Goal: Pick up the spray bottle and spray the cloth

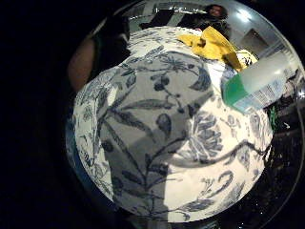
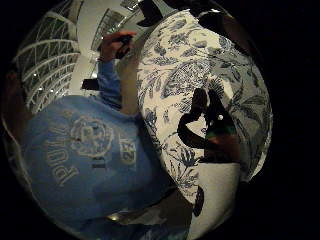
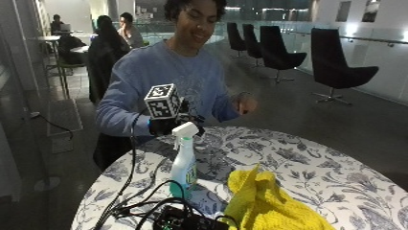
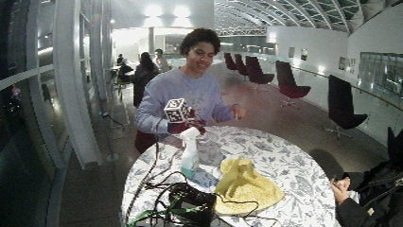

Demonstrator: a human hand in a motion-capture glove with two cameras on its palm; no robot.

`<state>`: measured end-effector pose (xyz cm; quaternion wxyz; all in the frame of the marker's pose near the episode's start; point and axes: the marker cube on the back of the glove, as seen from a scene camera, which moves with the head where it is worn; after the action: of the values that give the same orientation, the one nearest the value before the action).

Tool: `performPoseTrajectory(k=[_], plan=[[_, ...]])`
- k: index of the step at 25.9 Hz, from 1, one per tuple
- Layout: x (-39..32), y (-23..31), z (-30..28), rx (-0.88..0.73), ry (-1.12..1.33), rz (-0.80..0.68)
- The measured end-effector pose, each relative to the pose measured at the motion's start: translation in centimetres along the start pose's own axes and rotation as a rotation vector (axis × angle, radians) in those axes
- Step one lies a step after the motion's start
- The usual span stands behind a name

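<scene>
1. The spray bottle stands upright on the round table, near the edge on the person's right side. It has a white trigger head, a clear body and green liquid in the lower part.
2. The little finger side palm view shows the same bottle standing on the blue-and-white floral tablecloth, with the yellow cloth lying close beside it.
3. The cloth is a crumpled yellow heap on the table, near the bottle but apart from it, on the side away from the person.
4. The gloved right hand hovers above the table just behind the bottle's trigger head, between the bottle and the person's chest. It is not touching the bottle in the outside view.
5. Whether that hand's fingers are straight or curled cannot be told; the views show only a dark shape there.
6. The bare left hand is raised in front of the chest, clear of the table, fingers curled into a fist and holding nothing visible.
7. A black box with cables sits at the table's near edge, just beside the cloth.
</scene>
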<state>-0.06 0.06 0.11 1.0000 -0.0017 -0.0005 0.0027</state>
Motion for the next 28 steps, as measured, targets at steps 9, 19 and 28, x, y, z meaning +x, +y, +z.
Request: performPoseTrajectory(k=[9,19,28], plan=[[0.0,-0.2,0.0,0.009,-0.038,0.0],[1.0,3.2,-1.5,0.057,-0.115,0.101],[2.4,7.2,-3.0,0.328,-0.498,0.288]])
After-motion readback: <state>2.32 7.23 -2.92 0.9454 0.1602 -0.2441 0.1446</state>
